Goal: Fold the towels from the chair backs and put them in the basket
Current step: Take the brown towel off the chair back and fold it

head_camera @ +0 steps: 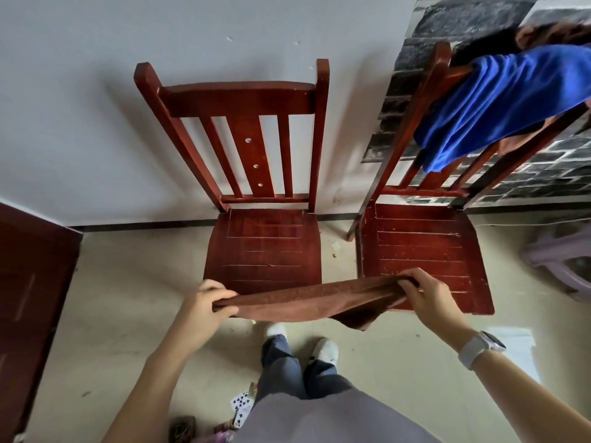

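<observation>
Tiled floor [105, 314] | both hands pinch brown towel [307, 302] | left hand [204, 302] | right hand [428, 295]

brown towel [307, 302]; blue towel [502, 100]; both chairs [262, 251] red-brown wood; wall [80, 107] white; floor [112, 314] beige; right backdrop [543, 174] grey brick pattern; watch [479, 346] white.
</observation>
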Demonstrator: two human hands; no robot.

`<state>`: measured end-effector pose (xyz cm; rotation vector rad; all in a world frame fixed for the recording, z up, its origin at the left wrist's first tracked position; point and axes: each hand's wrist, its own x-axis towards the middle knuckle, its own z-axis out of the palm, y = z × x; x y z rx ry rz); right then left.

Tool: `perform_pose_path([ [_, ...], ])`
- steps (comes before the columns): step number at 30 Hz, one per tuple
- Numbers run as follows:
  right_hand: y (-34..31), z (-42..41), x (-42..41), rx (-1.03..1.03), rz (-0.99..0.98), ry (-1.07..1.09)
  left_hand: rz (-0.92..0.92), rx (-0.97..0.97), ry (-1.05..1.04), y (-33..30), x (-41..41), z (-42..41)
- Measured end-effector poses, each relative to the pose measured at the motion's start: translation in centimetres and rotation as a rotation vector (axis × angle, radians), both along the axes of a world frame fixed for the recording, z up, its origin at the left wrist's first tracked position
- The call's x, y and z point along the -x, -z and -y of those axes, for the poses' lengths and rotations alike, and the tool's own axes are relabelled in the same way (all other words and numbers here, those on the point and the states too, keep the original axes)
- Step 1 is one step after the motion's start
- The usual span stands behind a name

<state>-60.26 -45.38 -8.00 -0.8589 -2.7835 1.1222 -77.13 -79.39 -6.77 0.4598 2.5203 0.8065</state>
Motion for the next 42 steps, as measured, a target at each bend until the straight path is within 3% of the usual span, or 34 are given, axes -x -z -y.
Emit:
perform_pose_path([
  [4,0.9,1.8,0.3,-0.027,-0.062,0.043,-0.185,0.075,-0.015,0.8,0.4,1.6],
  [8,2.5,3.3,3.0,-0.028,-0.066,0.017,-0.151,0.059,-0.122,2.4,3.2,2.9],
  [12,5.9,4.3,8.5,-0.095,0.054,0.007,-0.089,0.045,-0.152,5.9,8.8,3.0],
  [15,9.5,4.6,13.4,-0.146,0.125,0.079,-0.033,0.07,-0.158,10.2,14.0,2.5],
  [21,17.1,3.9,22.9,-0.03,0.118,0.272,-0.097,0.114,-0.176,19.2,22.4,0.7],
  [27,22.0,3.2,27.4,0.102,0.026,0.515,-0.102,-0.001,-0.281,25.1,27.1,-1.2],
  [30,24.5,3.7,24.8,0.162,0.123,0.539,-0.047,0.01,-0.339,27.3,25.4,-0.7],
  [36,30.6,7.3,14.1,0.321,0.616,0.363,0.227,0.144,-0.622,31.7,12.9,3.4],
  [39,32.3,8.9,10.4,0.463,0.646,0.424,0.356,0.239,-0.795,33.1,7.1,4.9],
  [42,33.5,9.4,8.8,0.522,0.617,0.482,0.375,0.25,-0.851,34.1,4.0,5.3],
])
